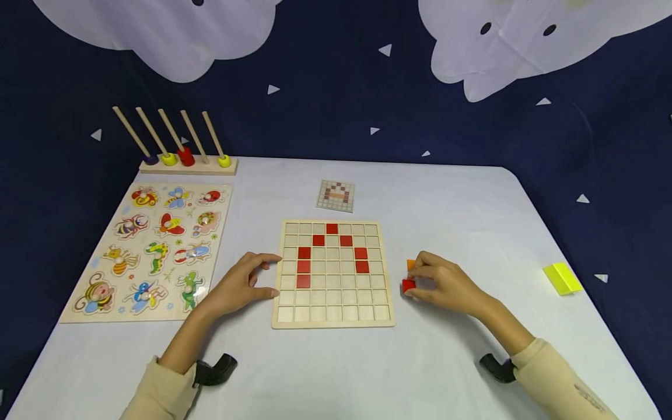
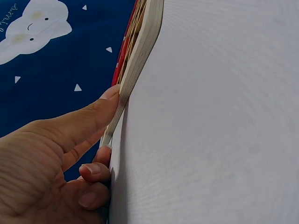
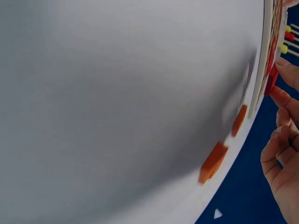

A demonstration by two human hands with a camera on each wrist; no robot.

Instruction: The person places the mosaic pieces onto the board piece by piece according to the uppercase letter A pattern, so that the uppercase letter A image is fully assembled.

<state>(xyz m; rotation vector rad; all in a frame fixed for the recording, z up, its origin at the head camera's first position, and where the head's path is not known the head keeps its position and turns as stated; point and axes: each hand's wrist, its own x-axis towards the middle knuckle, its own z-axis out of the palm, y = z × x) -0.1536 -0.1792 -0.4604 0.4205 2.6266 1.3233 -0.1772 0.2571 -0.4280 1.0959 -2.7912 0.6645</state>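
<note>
A wooden grid board (image 1: 333,298) lies mid-table, with several red square tiles (image 1: 303,266) set in its cells in an arch-like pattern. My left hand (image 1: 236,286) rests at the board's left edge, thumb and forefinger spread apart and touching the rim; in the left wrist view the thumb lies along that rim. To the right of the board, my right hand (image 1: 443,283) pinches a red square tile (image 1: 408,285) between thumb and forefinger. An orange tile (image 1: 411,265) shows just beyond those fingers. Two orange pieces (image 3: 214,162) appear on the table in the right wrist view.
A small pattern card (image 1: 336,195) lies behind the board. On the left are an insect peg puzzle (image 1: 173,280) and a rack of upright wooden pegs (image 1: 189,168) with colored rings. A yellow block (image 1: 563,278) sits near the right table edge.
</note>
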